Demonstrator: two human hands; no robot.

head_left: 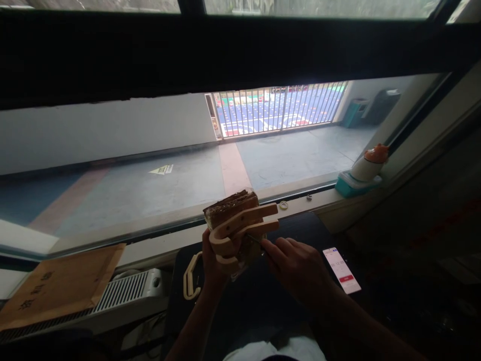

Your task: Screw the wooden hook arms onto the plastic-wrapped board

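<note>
My left hand (212, 258) is closed around a stack of flat curved wooden pieces (240, 223), held up in front of the window sill. A dark-edged wooden block sits at the top of that stack. My right hand (296, 268) is closed in a pinch on a thin tool (256, 239) whose tip touches the wooden pieces. One loose curved wooden piece (191, 277) lies on the dark table (300, 228) just left of my left wrist.
A phone (341, 269) with a lit screen lies on the table to the right. A brown envelope (60, 286) rests on a white heater (128, 293) at the left. On the sill stand a white bottle with orange top (370, 164) and two small round bits (283, 204).
</note>
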